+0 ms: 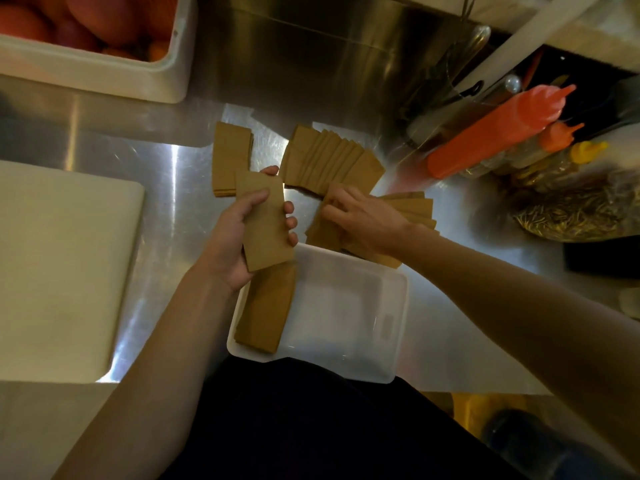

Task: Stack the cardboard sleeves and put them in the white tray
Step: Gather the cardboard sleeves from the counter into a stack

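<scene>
- The white tray (346, 306) sits at lower centre on the steel counter (156, 209); one stack of cardboard sleeves (266, 313) lies along its left side, long axis running near to far and tilted slightly right. The rest of the tray is bare.
- The left hand (239, 233), just above the tray's far left corner, is closed around a small stack of sleeves (265, 220), thumb on top and fingers curled at the right edge, long axis also near to far.
- The right hand (360, 220) presses down on a fanned pile of sleeves (412, 207) at the tray's far edge, fingertips pinching at its left end.
- Beyond are two more groups: a neat stack (228, 154) pointing away, and a fanned row (332, 157) leaning right.
- A white board (62, 265) lies at left.
- A white bin (104, 74) in the upper left holds orange-red fruit (86, 19).
- Three squeeze bottles (498, 133) lie at upper right.
</scene>
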### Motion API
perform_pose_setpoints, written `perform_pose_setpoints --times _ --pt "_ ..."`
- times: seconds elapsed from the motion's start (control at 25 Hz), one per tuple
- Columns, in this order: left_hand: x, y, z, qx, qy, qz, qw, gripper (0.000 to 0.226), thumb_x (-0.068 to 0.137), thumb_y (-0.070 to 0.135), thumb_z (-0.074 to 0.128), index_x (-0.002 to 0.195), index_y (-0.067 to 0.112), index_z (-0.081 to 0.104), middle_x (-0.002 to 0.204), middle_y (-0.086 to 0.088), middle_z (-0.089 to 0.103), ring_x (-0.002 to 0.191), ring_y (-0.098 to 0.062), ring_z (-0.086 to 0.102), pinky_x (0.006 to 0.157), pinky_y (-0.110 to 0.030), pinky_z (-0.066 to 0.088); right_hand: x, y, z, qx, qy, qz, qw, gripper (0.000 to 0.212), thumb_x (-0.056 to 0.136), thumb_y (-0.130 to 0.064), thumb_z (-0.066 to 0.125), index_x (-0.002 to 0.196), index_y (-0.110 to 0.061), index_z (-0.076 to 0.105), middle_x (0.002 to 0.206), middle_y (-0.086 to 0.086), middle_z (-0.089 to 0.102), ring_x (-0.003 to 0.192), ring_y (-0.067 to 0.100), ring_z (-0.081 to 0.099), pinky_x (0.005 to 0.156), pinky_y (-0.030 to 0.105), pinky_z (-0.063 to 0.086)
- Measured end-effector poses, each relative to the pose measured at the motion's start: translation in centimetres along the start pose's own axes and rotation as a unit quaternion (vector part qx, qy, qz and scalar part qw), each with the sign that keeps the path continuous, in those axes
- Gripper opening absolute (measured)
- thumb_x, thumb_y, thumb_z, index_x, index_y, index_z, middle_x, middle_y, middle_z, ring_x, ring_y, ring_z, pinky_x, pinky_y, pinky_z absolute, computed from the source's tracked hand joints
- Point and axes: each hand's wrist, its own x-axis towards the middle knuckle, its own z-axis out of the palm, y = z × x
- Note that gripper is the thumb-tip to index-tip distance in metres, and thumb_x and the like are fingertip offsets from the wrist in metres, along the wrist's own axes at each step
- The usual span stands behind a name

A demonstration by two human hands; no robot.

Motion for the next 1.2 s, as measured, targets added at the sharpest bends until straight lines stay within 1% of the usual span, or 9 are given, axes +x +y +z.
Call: perform_pose_setpoints --times 0.16,0.32,0.36,0.48,0.6,0.84,0.96,1.04,1.2 --pt "0.0 0.4 0.0 0.023 -0.006 0.002 1.0 0.032 0.099 0.023 0.046 0.127 0.03 0.058 0.087 -0.007 0.06 0.076 -0.017 0.056 0.068 -0.031 0.051 -0.8 1.0 -2.4 0.332 0.025 0.157 0.93 0.028 0.083 -0.017 0.071 0.103 -0.023 0.052 0.103 -0.004 0.052 0.097 0.014 0.053 0.08 0.031 0.048" --pt "-0.2 0.7 -0.3 0.026 -0.016 0.009 1.0 0.032 0.099 0.024 0.045 0.127 0.03 0.058 0.089 -0.007 0.06 0.077 -0.017 0.057 0.069 -0.032 0.051 -1.9 3.4 -4.2 0.488 0.148 0.287 0.811 0.036 0.083 -0.024 0.073 0.114 -0.026 0.055 0.12 -0.005 0.052 0.114 0.012 0.048 0.09 0.029 0.045" --pt "-0.2 0.8 -0.2 0.024 -0.018 0.009 0.999 0.032 0.099 0.024 0.045 0.128 0.03 0.058 0.089 -0.007 0.06 0.077 -0.018 0.057 0.069 -0.032 0.051 -1.7 3.5 -4.0 0.49 0.141 0.296 0.808 0.04 0.082 -0.025 0.074 0.117 -0.026 0.056 0.124 -0.003 0.052 0.116 0.013 0.048 0.09 0.028 0.045" --pt "-0.2 0.8 0.1 0.028 -0.02 0.005 0.999 0.033 0.099 0.024 0.045 0.129 0.029 0.056 0.089 -0.007 0.06 0.077 -0.018 0.057 0.069 -0.032 0.051 -0.6 2.9 -2.5 0.366 0.047 0.294 0.882 0.056 0.08 -0.026 0.076 0.13 -0.02 0.052 0.129 0.003 0.052 0.116 0.017 0.049 0.087 0.026 0.043" --pt "-0.4 0.8 0.2 0.032 -0.017 0.003 0.999 0.033 0.099 0.023 0.046 0.129 0.029 0.057 0.089 -0.007 0.06 0.077 -0.018 0.057 0.068 -0.032 0.052 0.4 2.1 -1.1 0.282 -0.018 0.281 0.917 0.07 0.079 -0.026 0.076 0.14 -0.017 0.043 0.137 0.006 0.049 0.125 0.025 0.048 0.096 0.033 0.043" --pt "-0.7 1.0 -0.7 0.026 -0.011 0.008 1.0 0.032 0.098 0.024 0.047 0.128 0.03 0.057 0.088 -0.007 0.059 0.077 -0.018 0.057 0.068 -0.032 0.052 0.6 1.2 0.4 0.178 0.059 0.261 0.947 0.058 0.078 -0.026 0.076 0.127 -0.018 0.047 0.128 0.006 0.043 0.109 0.022 0.048 0.087 0.033 0.048" --pt "-0.7 1.0 -0.8 0.027 -0.006 0.003 1.0 0.032 0.098 0.024 0.047 0.128 0.029 0.058 0.089 -0.007 0.06 0.077 -0.018 0.057 0.068 -0.032 0.052 -0.1 1.2 0.0 0.242 0.061 0.262 0.932 0.043 0.08 -0.024 0.075 0.112 -0.017 0.046 0.111 0.004 0.051 0.096 0.02 0.051 0.077 0.031 0.047" --pt "-0.5 0.8 -0.8 0.029 -0.001 -0.002 1.0 0.033 0.098 0.024 0.047 0.129 0.028 0.058 0.09 -0.008 0.062 0.078 -0.018 0.058 0.068 -0.032 0.052 -1.0 1.2 -0.8 0.344 0.046 0.255 0.902 0.036 0.086 -0.021 0.069 0.113 -0.016 0.047 0.108 0.004 0.054 0.097 0.022 0.055 0.079 0.032 0.05" --pt "-0.4 0.5 0.0 0.05 0.009 -0.018 0.999 0.037 0.098 0.03 0.05 0.135 0.024 0.056 0.098 -0.01 0.067 0.08 -0.018 0.064 0.068 -0.032 0.055 -3.5 1.2 -4.3 0.407 0.102 0.252 0.872 0.027 0.093 -0.019 0.059 0.119 -0.015 0.051 0.113 0.003 0.06 0.101 0.018 0.06 0.088 0.035 0.053"
